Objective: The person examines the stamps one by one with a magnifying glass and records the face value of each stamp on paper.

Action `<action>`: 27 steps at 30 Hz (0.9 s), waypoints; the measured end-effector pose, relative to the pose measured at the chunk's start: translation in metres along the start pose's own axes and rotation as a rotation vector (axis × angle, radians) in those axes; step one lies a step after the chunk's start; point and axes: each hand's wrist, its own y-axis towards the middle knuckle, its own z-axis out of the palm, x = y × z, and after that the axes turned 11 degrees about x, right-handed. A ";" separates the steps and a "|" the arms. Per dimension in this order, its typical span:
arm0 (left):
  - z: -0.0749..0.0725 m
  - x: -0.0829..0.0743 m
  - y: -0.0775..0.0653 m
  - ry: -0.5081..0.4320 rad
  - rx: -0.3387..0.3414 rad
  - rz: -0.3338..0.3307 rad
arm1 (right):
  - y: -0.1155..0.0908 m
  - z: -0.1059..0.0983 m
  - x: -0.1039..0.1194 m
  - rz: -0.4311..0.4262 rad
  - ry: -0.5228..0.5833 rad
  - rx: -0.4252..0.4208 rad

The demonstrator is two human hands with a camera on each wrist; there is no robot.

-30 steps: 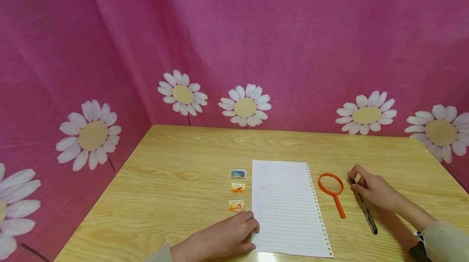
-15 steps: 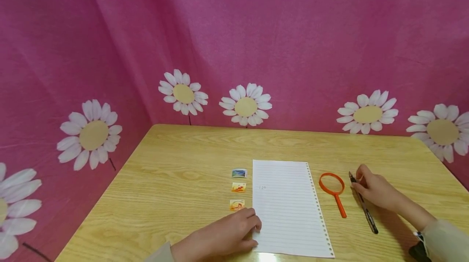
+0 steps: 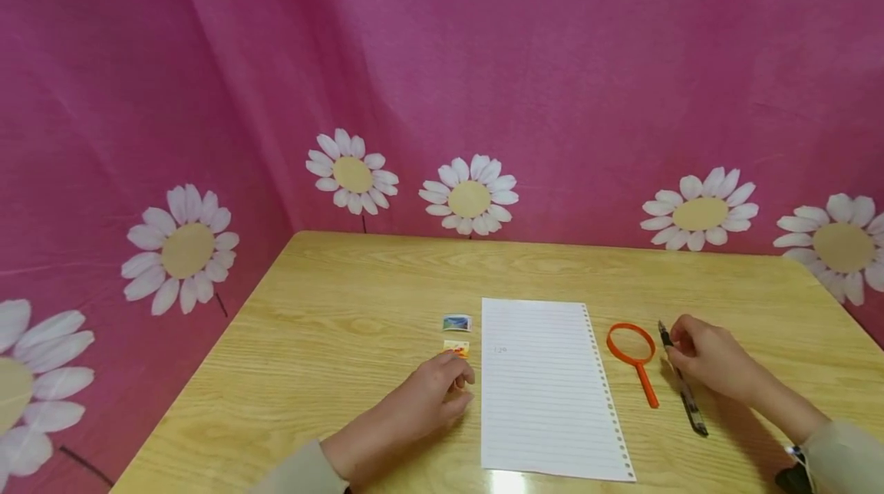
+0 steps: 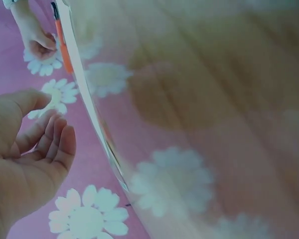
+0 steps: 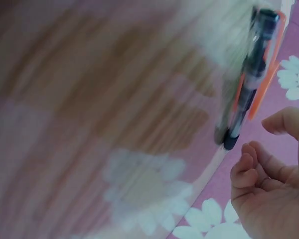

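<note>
My left hand (image 3: 428, 394) is left of the lined paper (image 3: 545, 402), its fingertips overlapping a yellow-orange stamp (image 3: 457, 345). Another orange stamp is hidden under this hand. Further back lies a blue-green stamp (image 3: 456, 322). The left wrist view shows the fingers loosely curved, the thumb apart and nothing between them. To the right, my right hand (image 3: 714, 360) is beside a black-and-clear pen (image 3: 694, 410) lying on the table. Seen from the right wrist, its thumb and loosely curled fingers stand apart from the pen (image 5: 249, 82).
An orange magnifying glass (image 3: 645, 383) lies between the paper and the pen. Small handwritten marks are on the paper's upper left. The wooden table (image 3: 345, 310) ends at a pink curtain (image 3: 552, 57) with daisies behind and to the left.
My left hand has left the paper's edge and moved back and slightly left, over the nearer stamps. The right hand stays beside the pen. The head view has shifted slightly.
</note>
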 end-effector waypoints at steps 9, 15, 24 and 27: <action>-0.009 0.017 0.008 -0.034 -0.064 -0.124 | -0.002 0.000 0.018 0.047 0.073 0.073; -0.012 0.025 0.013 -0.021 -0.081 -0.197 | -0.003 0.002 0.026 0.051 0.098 0.120; -0.016 0.041 0.021 0.025 -0.142 -0.172 | -0.009 0.006 0.036 0.054 0.108 0.158; -0.017 0.045 0.024 0.029 -0.144 -0.167 | -0.011 0.008 0.040 0.043 0.106 0.153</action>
